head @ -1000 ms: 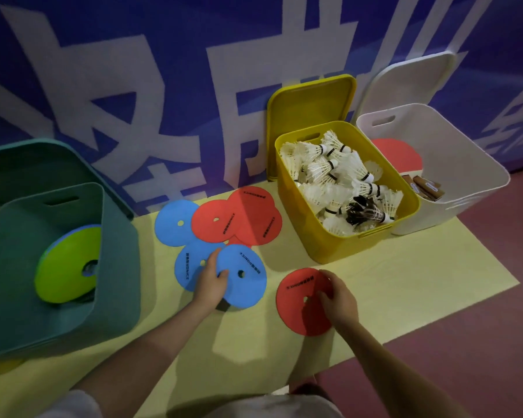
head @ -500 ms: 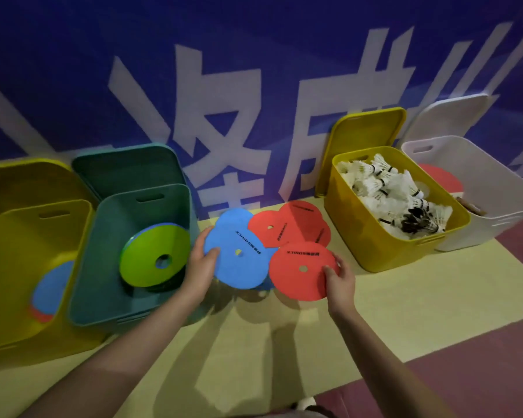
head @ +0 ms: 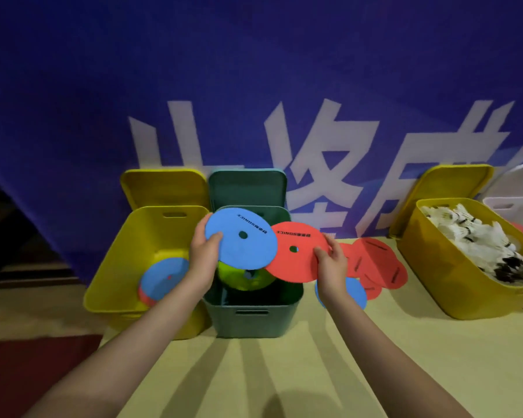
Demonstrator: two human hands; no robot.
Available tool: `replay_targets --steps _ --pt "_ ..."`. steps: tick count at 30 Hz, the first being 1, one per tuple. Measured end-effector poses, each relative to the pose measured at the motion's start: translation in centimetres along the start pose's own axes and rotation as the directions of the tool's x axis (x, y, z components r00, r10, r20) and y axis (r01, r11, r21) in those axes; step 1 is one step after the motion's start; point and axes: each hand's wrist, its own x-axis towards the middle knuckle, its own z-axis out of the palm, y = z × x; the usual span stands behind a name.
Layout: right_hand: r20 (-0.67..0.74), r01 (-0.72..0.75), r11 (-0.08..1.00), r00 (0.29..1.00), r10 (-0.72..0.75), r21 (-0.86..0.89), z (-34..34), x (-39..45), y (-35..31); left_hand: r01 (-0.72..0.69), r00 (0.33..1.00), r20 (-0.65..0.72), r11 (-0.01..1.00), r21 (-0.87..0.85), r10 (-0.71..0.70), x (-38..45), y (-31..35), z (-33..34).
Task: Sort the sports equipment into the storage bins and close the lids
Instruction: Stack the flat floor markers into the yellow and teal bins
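The left hand (head: 204, 254) holds a blue disc (head: 242, 238) by its left edge, thumb on the upper face and fingers curled behind, so its grip is closed on that disc. The right hand (head: 332, 265) pinches a red disc (head: 296, 251) at its right edge, its grip likewise closed on the disc. Both discs are lifted and tilted toward the camera above the green bin (head: 251, 315), and the blue disc's right edge overlaps the red disc's left edge. Each disc has a small centre hole and dark lettering near its far rim.

Inside the green bin a yellow-green disc (head: 242, 279) shows under the blue one. The green lid (head: 248, 187) stands open against the wall behind it. Just left, touching the green bin, is a yellow bin (head: 115, 267) with its yellow lid (head: 163, 188) also raised; a blue disc over a red one (head: 160, 280) leans inside it.

To the right of the right hand, more red discs (head: 375, 267) lie overlapping on the yellow mat (head: 314, 372), with another blue disc (head: 355, 292) partly hidden behind the wrist. Farther right sits a second yellow bin (head: 453, 276) filled with white shuttlecocks (head: 477, 239), its lid (head: 447, 191) tipped open. At the far right edge a white bin (head: 514, 206) is partly cut off. A blue banner (head: 254, 86) with large white characters covers the wall behind.
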Motion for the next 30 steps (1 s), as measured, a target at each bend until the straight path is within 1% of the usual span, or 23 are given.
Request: replay_targets --steps 3,5,7,10,13,16,19,22,24,26,30 --pt "0.045 -0.004 0.998 0.999 0.006 -0.056 4.5 -1.4 0.9 0.011 0.992 -0.122 1.0 -0.012 -0.013 1.2 0.5 -5.6" --pt "0.071 -0.002 0.993 0.997 0.01 -0.115 7.2 -2.3 1.7 0.05 0.982 -0.185 0.999 0.019 -0.046 2.4 0.4 -9.6" --pt "0.091 -0.01 0.987 0.996 0.024 -0.159 9.8 -3.1 2.4 0.1 0.968 -0.237 0.992 0.079 -0.078 3.4 0.0 -13.3" --pt "0.117 -0.054 0.981 0.99 0.077 -0.188 13.2 -4.2 3.5 0.133 0.949 -0.307 0.972 0.195 -0.068 4.2 -0.7 -17.3" --pt "0.118 -0.056 0.981 0.99 0.079 -0.186 15.6 -5.1 4.4 0.171 0.954 -0.292 0.924 0.342 -0.068 4.8 -1.4 -19.6" --pt "0.096 -0.048 0.975 0.993 0.07 -0.215 17.1 -5.4 5.7 0.206 0.965 -0.238 0.876 0.437 -0.109 6.1 -2.7 -20.4" --pt "0.079 -0.058 0.974 0.994 0.077 -0.219 17.7 -5.1 6.5 0.193 0.98 -0.147 0.809 0.555 -0.132 8.0 -4.2 -19.7" --pt "0.118 -0.026 0.967 0.991 0.058 -0.254 17.7 -4.1 6.5 0.218 0.976 -0.113 0.775 0.594 -0.188 10.4 -6.6 -19.0" --pt "0.168 0.018 0.958 0.985 0.032 -0.285 17.6 -3.3 6.3 0.271 0.96 -0.115 0.747 0.607 -0.255 11.9 -8.3 -18.7" --pt "0.209 0.069 0.952 0.978 -0.006 -0.297 17.7 -2.4 6.2 0.328 0.941 -0.137 0.744 0.582 -0.308 13.0 -9.6 -18.2" --pt "0.255 0.127 0.938 0.966 -0.044 -0.321 18.8 -1.3 6.3 0.422 0.906 -0.218 0.748 0.513 -0.362 14.1 -11.5 -18.3"
